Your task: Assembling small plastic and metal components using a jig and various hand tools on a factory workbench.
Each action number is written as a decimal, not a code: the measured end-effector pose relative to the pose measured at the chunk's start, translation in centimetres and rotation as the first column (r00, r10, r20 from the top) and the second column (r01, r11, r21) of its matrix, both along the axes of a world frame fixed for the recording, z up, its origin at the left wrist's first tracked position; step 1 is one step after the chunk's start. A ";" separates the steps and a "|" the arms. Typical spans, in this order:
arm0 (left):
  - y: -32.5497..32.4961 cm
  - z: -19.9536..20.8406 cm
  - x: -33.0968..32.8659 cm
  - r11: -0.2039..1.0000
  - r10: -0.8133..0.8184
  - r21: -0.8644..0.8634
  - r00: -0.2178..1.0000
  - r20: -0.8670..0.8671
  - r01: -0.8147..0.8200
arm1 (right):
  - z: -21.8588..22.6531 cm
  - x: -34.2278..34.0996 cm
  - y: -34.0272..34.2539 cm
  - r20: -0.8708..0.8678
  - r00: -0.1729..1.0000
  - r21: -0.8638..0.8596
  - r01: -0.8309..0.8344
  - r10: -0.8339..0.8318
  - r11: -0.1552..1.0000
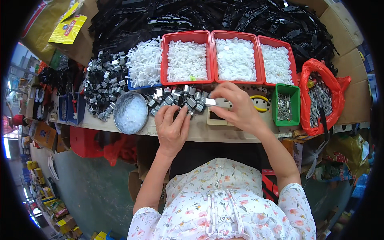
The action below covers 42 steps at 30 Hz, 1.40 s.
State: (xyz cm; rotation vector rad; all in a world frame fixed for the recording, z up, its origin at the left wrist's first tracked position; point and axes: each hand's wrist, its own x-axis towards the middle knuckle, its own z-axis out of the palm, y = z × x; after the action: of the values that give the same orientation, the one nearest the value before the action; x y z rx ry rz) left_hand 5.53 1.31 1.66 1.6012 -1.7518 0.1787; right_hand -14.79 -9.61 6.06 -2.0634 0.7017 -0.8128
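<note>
My right hand (241, 107) pinches a small silver motor (210, 102) with a pale grey piece behind it, just above the table's front part. My left hand (173, 129) is beside it on the left, fingers curled and tips drawn together; whatever they hold, if anything, is too small to make out. Its fingertips are at the near edge of a loose heap of small silver motors (176, 97). Below my right hand sits a cream-coloured block (218, 121) with a dark top, partly hidden by the hand. Yellow-handled pliers (262, 105) lie to its right.
Red trays (213, 60) of small white plastic parts stand behind my hands. At left are a round metal bowl (131, 113) and more motors (105, 86). A green box (286, 105) of metal pins and a red bag (340, 96) stand right. Black plastic strips (208, 16) pile up behind.
</note>
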 end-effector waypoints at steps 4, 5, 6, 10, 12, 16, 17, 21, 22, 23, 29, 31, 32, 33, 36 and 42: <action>-0.1 0.9 -0.7 0.998 -0.045 -0.037 0.999 -0.025 0.044 | -0.8 -1.9 1.9 -0.197 0.975 -0.083 0.088 -0.103 0.993; -0.2 0.9 -1.1 0.996 -0.079 -0.048 0.996 -0.045 0.076 | -1.2 -1.9 2.1 -0.212 0.972 -0.085 0.087 -0.103 0.993; -0.4 0.8 -1.4 0.996 -0.083 -0.046 0.995 -0.049 0.080 | -1.5 -1.9 2.3 -0.226 0.969 -0.088 0.085 -0.103 0.993; -0.7 -0.1 -3.1 0.981 -0.193 -0.039 0.975 -0.113 0.190 | -2.2 -1.6 2.6 -0.192 0.967 -0.135 0.141 -0.165 0.981; -0.7 -0.8 -4.0 0.959 -0.284 -0.044 0.948 -0.143 0.280 | -2.7 -1.6 2.7 -0.168 0.971 -0.128 0.149 -0.170 0.981; -0.8 -2.0 -4.6 0.933 -0.359 -0.041 0.914 -0.188 0.358 | -2.7 -1.5 2.7 -0.161 0.971 -0.109 0.160 -0.177 0.981; -0.9 -1.9 -4.5 0.932 -0.360 -0.041 0.913 -0.192 0.360 | -2.6 -1.6 2.7 -0.165 0.970 -0.107 0.162 -0.178 0.981; -1.0 -1.8 -3.9 0.926 -0.376 -0.015 0.915 -0.148 0.378 | -2.8 -1.6 2.7 -0.165 0.969 -0.144 0.162 -0.185 0.976; -1.0 -1.9 -3.9 0.923 -0.379 -0.008 0.908 -0.176 0.384 | -2.8 -1.6 2.7 -0.181 0.965 -0.178 0.159 -0.191 0.971; -1.0 -1.9 -3.9 0.922 -0.381 -0.007 0.908 -0.175 0.386 | -2.6 -1.6 2.7 -0.181 0.964 -0.178 0.161 -0.193 0.971; -0.7 -2.1 -4.0 0.920 -0.375 0.022 0.896 -0.240 0.391 | -2.6 -1.8 2.1 -0.209 0.965 -0.196 0.118 -0.159 0.974; -0.7 -2.1 -4.1 0.925 -0.364 0.032 0.907 -0.213 0.378 | -2.9 -1.9 2.1 -0.181 0.976 -0.123 0.102 -0.123 0.987; -0.7 -2.1 -4.1 0.924 -0.365 0.035 0.908 -0.208 0.380 | -3.0 -2.0 2.0 -0.176 0.977 -0.121 0.104 -0.125 0.987; -0.7 -2.0 -4.2 0.927 -0.358 0.043 0.913 -0.193 0.373 | -3.1 -2.1 1.9 -0.174 0.979 -0.100 0.093 -0.110 0.991; -1.1 -1.6 -4.3 0.932 -0.349 0.045 0.924 -0.158 0.359 | -2.9 -2.5 1.9 -0.165 0.981 -0.135 0.082 -0.104 0.987; -0.8 0.2 -4.0 0.937 -0.318 0.103 0.938 -0.136 0.333 | 0.0 -6.5 2.9 -0.107 0.961 -0.199 0.230 -0.255 0.953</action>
State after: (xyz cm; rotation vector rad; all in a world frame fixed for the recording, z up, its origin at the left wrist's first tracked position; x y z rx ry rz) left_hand 1.54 0.50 1.87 1.3489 -1.9357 -0.1855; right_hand -21.29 -6.69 6.04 -2.2420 1.0018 -0.9145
